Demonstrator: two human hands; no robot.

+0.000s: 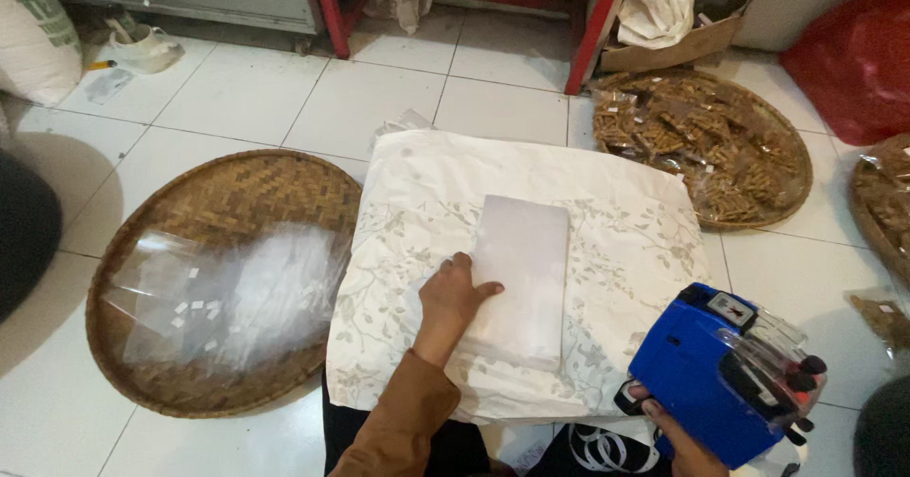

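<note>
My left hand rests flat on the left edge of a stack of clear plastic bags, fingers spread, holding nothing. The stack lies on a white floral cushion in front of me. My right hand grips a blue label gun at the lower right, clear of the stack. A brown sleeve covers my left arm.
A round woven tray on the left holds several clear labelled bags. Another woven tray at the upper right holds packed brown snacks. A red shelf frame, a cardboard box and a red bag stand at the back.
</note>
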